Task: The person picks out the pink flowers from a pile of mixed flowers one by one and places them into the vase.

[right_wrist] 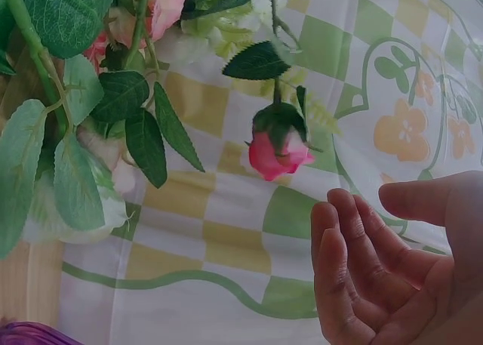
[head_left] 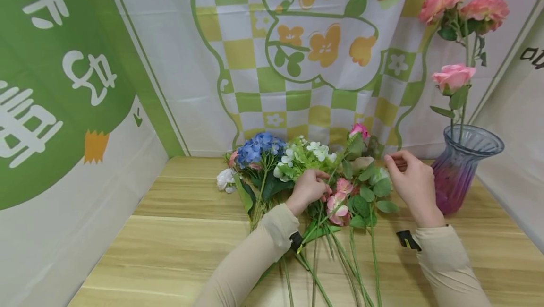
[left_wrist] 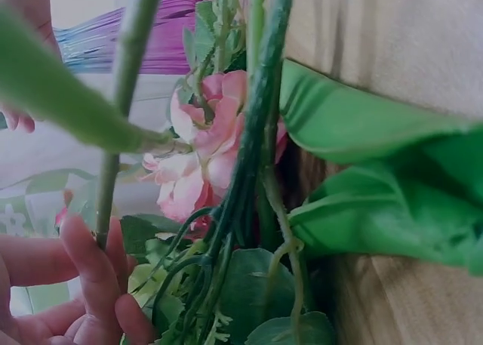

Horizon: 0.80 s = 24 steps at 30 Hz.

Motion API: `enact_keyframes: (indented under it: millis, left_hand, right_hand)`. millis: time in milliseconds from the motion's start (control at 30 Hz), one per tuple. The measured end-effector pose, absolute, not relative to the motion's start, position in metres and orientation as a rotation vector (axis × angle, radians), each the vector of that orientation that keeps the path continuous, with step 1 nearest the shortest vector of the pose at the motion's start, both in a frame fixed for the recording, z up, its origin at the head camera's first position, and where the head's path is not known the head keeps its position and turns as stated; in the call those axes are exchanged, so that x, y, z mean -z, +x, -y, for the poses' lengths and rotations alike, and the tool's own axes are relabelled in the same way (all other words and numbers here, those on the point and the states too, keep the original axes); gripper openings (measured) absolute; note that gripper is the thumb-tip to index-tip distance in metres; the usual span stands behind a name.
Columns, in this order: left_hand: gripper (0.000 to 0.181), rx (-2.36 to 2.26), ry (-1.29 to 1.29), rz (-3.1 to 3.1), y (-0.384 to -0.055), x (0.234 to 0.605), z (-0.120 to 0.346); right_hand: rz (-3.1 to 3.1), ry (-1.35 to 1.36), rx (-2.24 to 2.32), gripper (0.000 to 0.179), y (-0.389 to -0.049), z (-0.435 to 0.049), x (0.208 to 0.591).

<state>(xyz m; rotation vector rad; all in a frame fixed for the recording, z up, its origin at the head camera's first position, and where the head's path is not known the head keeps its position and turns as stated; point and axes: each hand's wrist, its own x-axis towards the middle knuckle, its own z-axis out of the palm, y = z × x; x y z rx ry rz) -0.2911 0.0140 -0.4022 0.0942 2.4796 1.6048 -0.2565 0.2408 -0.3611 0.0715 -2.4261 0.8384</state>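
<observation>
My left hand (head_left: 309,187) is over the middle of a bunch of artificial flowers on the table. In the left wrist view its fingers pinch a thin green flower stem (left_wrist: 113,179). A bright pink rosebud (head_left: 359,131) stands up at the back of the bunch, just beyond that hand. My right hand (head_left: 413,185) hovers at the bunch's right side with nothing in it, fingers loosely bent and thumb apart. In the right wrist view the rosebud (right_wrist: 278,150) is just past its fingertips. Pink blossoms (head_left: 337,208) and green leaves (head_left: 382,187) lie between the hands.
A glass vase (head_left: 456,179), blue-grey above and purple below, stands at the right with several pink flowers (head_left: 454,78) in it. Blue hydrangea (head_left: 260,149) and a white flower (head_left: 226,181) lie at the left. Long stems (head_left: 376,260) point toward the table's near edge. A printed cloth (head_left: 170,61) hangs behind.
</observation>
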Motion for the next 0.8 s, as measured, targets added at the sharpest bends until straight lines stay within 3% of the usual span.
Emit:
enact_keyframes:
  millis: [800]
  left_hand:
    - [0.018,-1.743,0.259,-2.629,-0.2938,0.3932,-0.0119]
  right_hand:
    - [2.432,0.063,-0.872,0.04,-0.2575,-0.2332,0.3575]
